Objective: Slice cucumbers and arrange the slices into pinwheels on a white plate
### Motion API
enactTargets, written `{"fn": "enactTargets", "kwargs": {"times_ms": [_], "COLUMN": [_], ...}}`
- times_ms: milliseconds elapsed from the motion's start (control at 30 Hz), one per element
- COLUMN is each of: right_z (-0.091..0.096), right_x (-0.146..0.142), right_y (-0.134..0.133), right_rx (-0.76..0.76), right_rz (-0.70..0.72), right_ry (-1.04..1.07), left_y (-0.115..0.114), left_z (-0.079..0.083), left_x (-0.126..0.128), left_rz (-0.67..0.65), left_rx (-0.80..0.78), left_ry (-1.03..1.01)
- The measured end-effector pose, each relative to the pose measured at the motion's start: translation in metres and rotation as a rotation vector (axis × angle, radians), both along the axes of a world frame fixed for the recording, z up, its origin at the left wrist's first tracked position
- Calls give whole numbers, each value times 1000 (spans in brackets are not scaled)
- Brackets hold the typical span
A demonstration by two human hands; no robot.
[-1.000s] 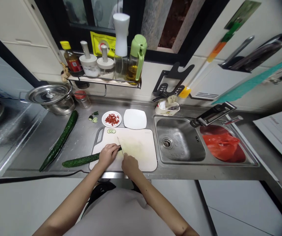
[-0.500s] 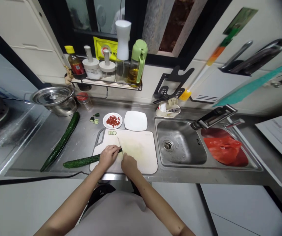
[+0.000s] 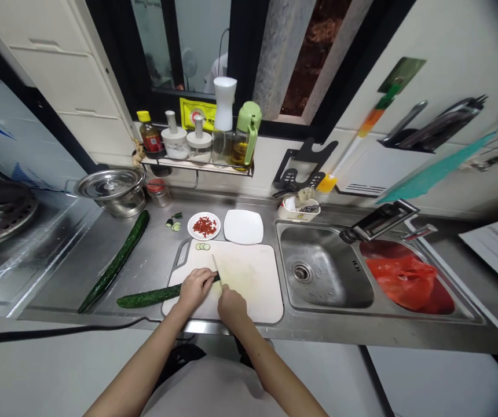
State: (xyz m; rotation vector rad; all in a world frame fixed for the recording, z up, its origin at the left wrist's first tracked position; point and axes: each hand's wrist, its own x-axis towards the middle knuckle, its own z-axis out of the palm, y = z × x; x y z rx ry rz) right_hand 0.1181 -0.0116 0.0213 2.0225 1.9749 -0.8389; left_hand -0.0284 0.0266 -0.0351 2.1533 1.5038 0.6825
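Observation:
On the white cutting board [image 3: 257, 284] lies a long green cucumber [image 3: 149, 297], its left end reaching past the board's edge. My left hand [image 3: 196, 288] is closed over its right part, pressing it down. In my right hand [image 3: 233, 307] is a knife [image 3: 217, 267], gripped by its handle, the narrow blade at the cucumber's cut end. A few pale cucumber slices [image 3: 202, 247] rest near the board's upper left corner. Behind the board stand a white plate of chopped red pieces [image 3: 204, 226] and a bare white square plate [image 3: 243, 227].
Another whole cucumber [image 3: 114, 265] lies on the steel counter at left, near a lidded pot [image 3: 116, 194]. Small cucumber scraps [image 3: 174, 222] sit behind the board. To the right is a sink [image 3: 325, 272] with a red plastic bag [image 3: 405, 284] beside it. A condiment shelf [image 3: 197, 165] hangs behind.
The camera view has tilted, so everything appears lower in the picture. Both hands, the knife and the cucumber keep nearly the same places on the board.

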Motion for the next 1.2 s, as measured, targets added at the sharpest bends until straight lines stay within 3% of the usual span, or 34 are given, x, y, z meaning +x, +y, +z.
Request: {"fn": "enactTargets", "kwargs": {"times_ms": [400,600,867,1033,1200], "right_z": [12,19,26,27,25], "right_x": [31,57,76,76,79], "right_y": [-24,-24,-14,-18,-20], "right_rx": [-43,41,311,374,408], "right_rz": [-1,18,-32,-11,14], "right_ry": [57,-41,-208,-211,-202], "left_y": [-2,-3,6,14,12], "left_z": [5,7,19,36,48], "left_x": [1,1,-2,6,20], "left_rz": [5,17,301,196,80], "left_rx": [15,-6,-32,-20,70], "left_ry": [27,-17,-253,-236,-37]}}
